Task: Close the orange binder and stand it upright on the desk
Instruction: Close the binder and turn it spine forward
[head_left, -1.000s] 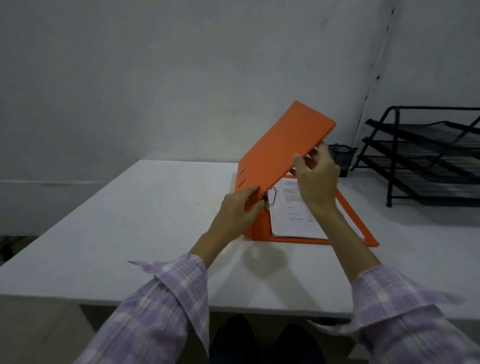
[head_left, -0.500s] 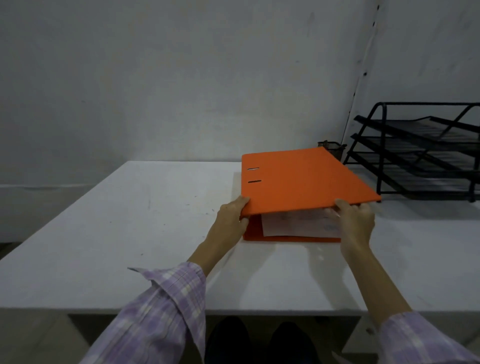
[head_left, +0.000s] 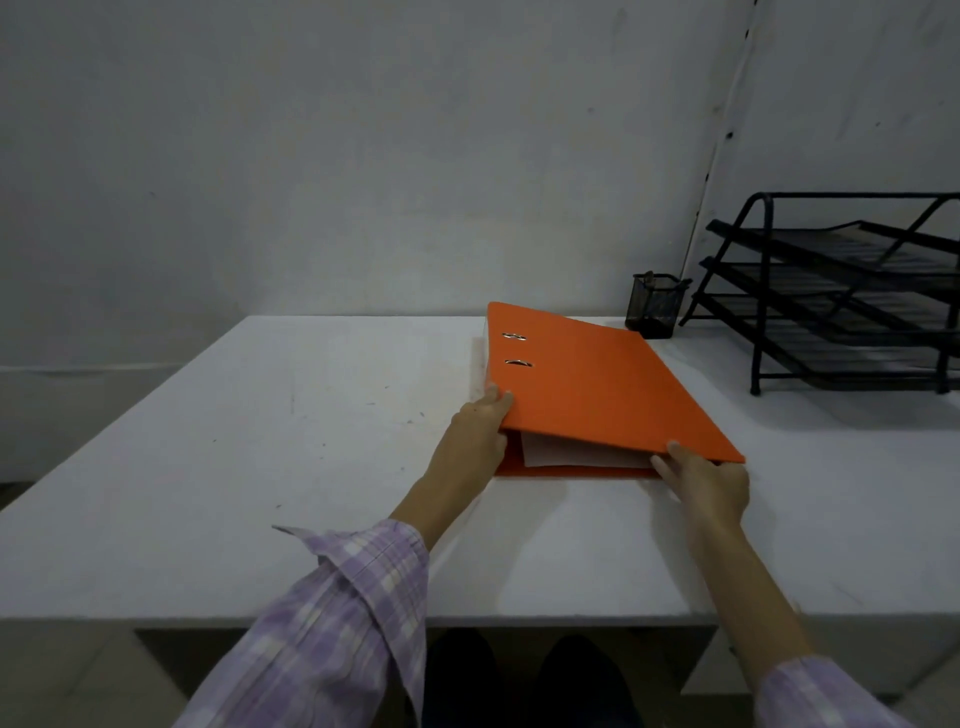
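- Orange binder: lies flat on the white desk, at about 1 o'clock from the desk's middle; front cover lowered close to shut, near edge raised a little off the back cover; two ring slots near the spine side at its 10 o'clock corner.
- Papers: white sheets showing in the gap between the covers along the near edge.
- Left hand: at the binder's 8 o'clock corner, by the spine; fingers curled around the cover's edge, holding it.
- Right hand: at the binder's 5 o'clock corner; thumb on the cover's near edge, fingers underneath, pinching the cover.
- Sleeves: purple plaid, rolled back from both forearms.
- Black mesh pen cup: at 12 o'clock from the binder, just beyond its far corner.
- Black wire tray rack: three tiers, at 2 o'clock, well apart from the binder.
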